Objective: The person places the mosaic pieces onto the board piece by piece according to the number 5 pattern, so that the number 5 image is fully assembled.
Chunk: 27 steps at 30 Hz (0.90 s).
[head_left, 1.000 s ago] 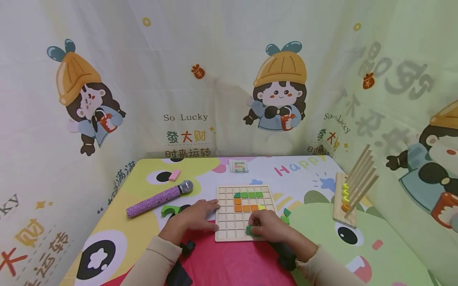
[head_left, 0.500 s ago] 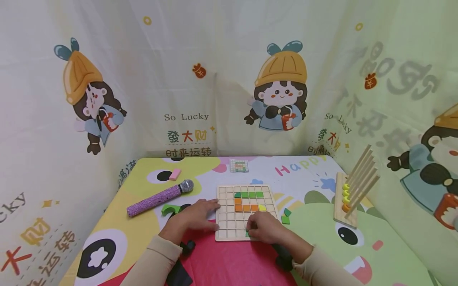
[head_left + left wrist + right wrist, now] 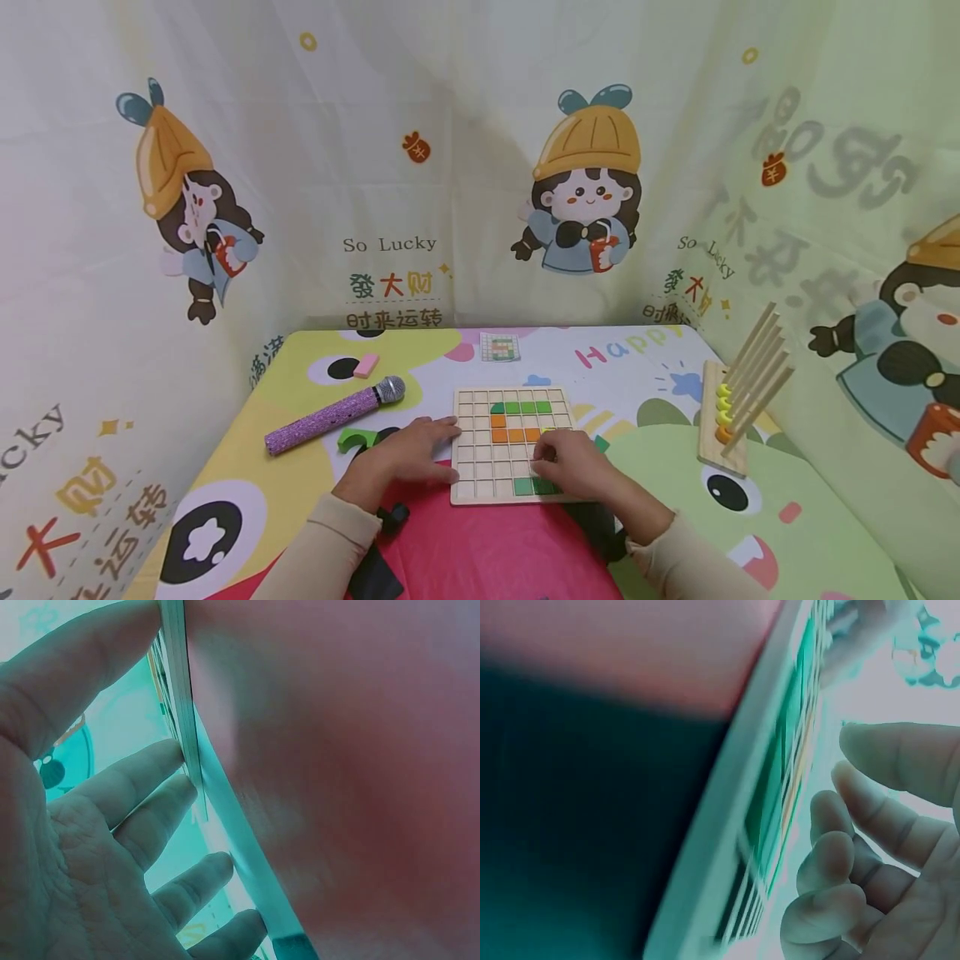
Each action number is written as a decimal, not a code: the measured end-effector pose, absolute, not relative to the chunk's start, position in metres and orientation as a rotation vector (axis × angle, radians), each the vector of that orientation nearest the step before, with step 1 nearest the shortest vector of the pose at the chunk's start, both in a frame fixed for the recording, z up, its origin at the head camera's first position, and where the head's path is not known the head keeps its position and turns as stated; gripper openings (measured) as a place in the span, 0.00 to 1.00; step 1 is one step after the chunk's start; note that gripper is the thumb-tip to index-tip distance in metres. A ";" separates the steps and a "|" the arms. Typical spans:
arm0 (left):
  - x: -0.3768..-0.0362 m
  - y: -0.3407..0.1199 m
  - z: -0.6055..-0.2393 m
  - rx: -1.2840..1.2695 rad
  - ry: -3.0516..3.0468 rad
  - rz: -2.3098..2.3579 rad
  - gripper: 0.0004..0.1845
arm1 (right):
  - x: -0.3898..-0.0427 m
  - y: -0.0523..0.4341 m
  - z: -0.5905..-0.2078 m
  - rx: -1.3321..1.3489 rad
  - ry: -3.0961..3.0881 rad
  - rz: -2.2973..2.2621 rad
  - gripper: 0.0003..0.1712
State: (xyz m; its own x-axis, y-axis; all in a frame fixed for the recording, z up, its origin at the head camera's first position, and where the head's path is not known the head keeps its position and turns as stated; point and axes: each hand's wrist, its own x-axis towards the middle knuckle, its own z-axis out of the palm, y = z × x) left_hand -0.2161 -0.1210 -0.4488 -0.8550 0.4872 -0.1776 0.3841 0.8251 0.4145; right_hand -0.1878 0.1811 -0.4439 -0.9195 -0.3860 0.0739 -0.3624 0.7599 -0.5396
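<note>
On the cartoon-print table (image 3: 247,500) we've got our left hand (image 3: 401,458) flat, steadying the stiff grid board (image 3: 474,483), right fingers (image 3: 551,454) loosely curled, pressing light green tiles (image 3: 534,486) by their tops.

The printed curtain (image 3: 450,167) at the far side reads "So Lucky" (image 3: 389,245) in dark letters, left of centre. Under it stand the green and orange characters "發大财" (image 3: 390,287), and below those a dark line, "时来运转" (image 3: 393,319). The right curtain panel (image 3: 825,208) repeats "So Lucky" (image 3: 705,257), creased by a fold. On the tablecloth (image 3: 300,400), far right, coloured letters spell "Happ" (image 3: 611,353); the rest is too faint to read.
</note>
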 end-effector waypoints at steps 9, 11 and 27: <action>-0.214 -0.119 -0.445 0.644 2.728 0.558 0.41 | -0.206 0.228 -0.441 -0.230 2.983 -0.821 0.03; -0.214 -0.119 -0.445 0.642 2.726 0.554 0.41 | -0.210 0.238 -0.444 -0.185 3.003 -0.766 0.04; -0.215 -0.121 -0.447 0.672 2.716 0.559 0.41 | -0.225 0.261 -0.446 0.042 2.922 -0.614 0.12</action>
